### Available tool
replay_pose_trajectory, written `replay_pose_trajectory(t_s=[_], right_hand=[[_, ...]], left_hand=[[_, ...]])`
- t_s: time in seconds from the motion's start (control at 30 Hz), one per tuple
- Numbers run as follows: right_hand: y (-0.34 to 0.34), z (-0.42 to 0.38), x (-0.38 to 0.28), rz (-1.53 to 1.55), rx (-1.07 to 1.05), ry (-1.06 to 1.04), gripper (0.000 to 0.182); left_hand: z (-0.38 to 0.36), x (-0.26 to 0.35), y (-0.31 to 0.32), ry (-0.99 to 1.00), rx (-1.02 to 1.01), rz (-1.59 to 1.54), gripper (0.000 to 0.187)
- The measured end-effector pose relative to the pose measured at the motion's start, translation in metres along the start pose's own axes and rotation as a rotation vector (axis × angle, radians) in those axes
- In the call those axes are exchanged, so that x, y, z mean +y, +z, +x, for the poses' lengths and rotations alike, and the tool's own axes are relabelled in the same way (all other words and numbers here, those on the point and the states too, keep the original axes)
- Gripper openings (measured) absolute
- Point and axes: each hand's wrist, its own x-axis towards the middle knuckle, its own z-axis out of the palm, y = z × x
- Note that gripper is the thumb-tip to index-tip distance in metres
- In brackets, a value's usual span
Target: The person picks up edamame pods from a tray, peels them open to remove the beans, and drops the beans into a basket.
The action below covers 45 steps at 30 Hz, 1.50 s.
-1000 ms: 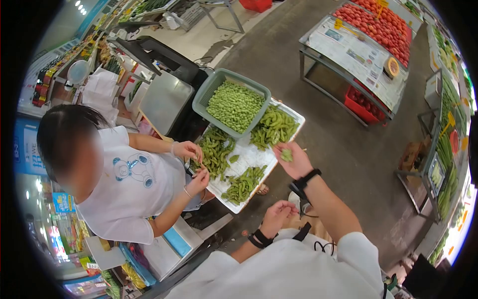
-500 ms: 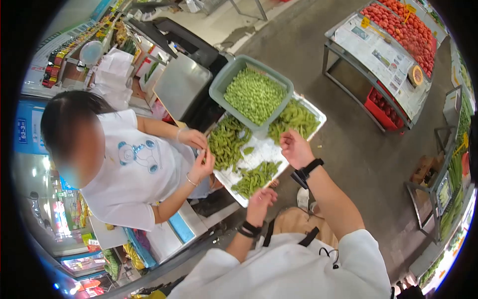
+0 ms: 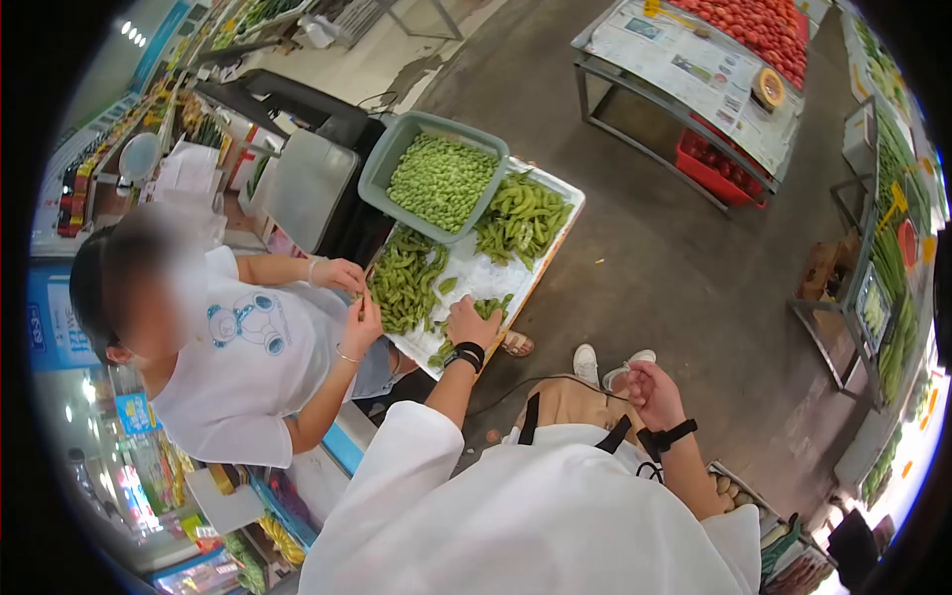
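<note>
My left hand (image 3: 473, 325) is over the near pile of green pods (image 3: 492, 307) on the white tray (image 3: 461, 266), its fingers bent down among them; what they hold is hidden. My right hand (image 3: 654, 395) is off the tray to the right, above the floor, fingers curled together; anything in them is too small to make out. Two larger piles of pods lie on the tray, one at the left (image 3: 409, 281) and one at the right (image 3: 523, 218). A green-grey basket (image 3: 375, 188) of shelled beans (image 3: 443, 181) rests on the tray's far part.
A co-worker (image 3: 268, 327) stands at the left, both hands together at the tray's left edge. A table with newspaper (image 3: 684, 64) and tomatoes (image 3: 764, 35) stands at the upper right, a red crate (image 3: 719, 167) beneath it. Vegetable shelves (image 3: 892, 268) line the right side.
My left hand has moved onto the near pods. My right hand has drawn back from the right pile, toward my body. The view has shifted, so the tray appears further left.
</note>
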Motion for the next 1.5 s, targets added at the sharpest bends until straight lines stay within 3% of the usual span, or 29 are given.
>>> replay_pose_trajectory(t_s=[0.1,0.13,0.23,0.43,0.77,0.87,0.97,1.13,1.23,1.27,1.37,1.5], right_hand=[[-0.01,-0.013,0.009,-0.002,0.053,-0.037,0.017],[-0.01,-0.017,0.012,-0.009,0.07,-0.049,0.017],[-0.013,-0.026,0.018,0.0,0.062,-0.071,0.017],[-0.019,-0.041,0.027,0.0,0.064,-0.129,0.016],[-0.028,-0.044,0.045,0.015,0.055,-0.132,0.017],[-0.029,-0.044,0.043,0.014,0.052,-0.127,0.017],[-0.03,-0.043,0.042,0.023,0.048,-0.121,0.017],[-0.027,-0.041,0.04,0.021,0.038,-0.119,0.017],[-0.021,-0.041,0.035,0.009,-0.003,-0.144,0.017],[-0.018,-0.041,0.033,0.012,-0.008,-0.146,0.017],[-0.008,-0.043,0.027,0.005,-0.03,-0.157,0.017],[0.016,-0.04,0.022,-0.098,-0.109,-0.191,0.018]], left_hand=[[-0.001,0.013,-0.003,-0.015,-0.018,0.043,0.068],[0.002,0.008,0.008,0.045,0.046,0.029,0.06],[0.009,-0.003,0.021,0.142,-0.027,-0.032,0.053],[0.003,-0.014,0.022,0.317,0.015,-0.075,0.044],[0.025,-0.037,0.036,0.26,-0.029,-0.243,0.039],[0.025,-0.038,0.024,0.177,-0.037,-0.38,0.035],[0.047,-0.061,0.047,0.082,0.038,-0.673,0.033],[0.046,-0.052,0.026,0.04,0.045,-1.277,0.028],[0.037,-0.043,-0.009,-0.16,-0.076,-1.441,0.017],[0.041,-0.048,-0.012,-0.197,-0.128,-1.445,0.006],[0.034,-0.042,-0.029,-0.264,-0.239,-1.763,0.005],[0.031,-0.033,-0.045,-0.221,-0.351,-1.915,0.004]])
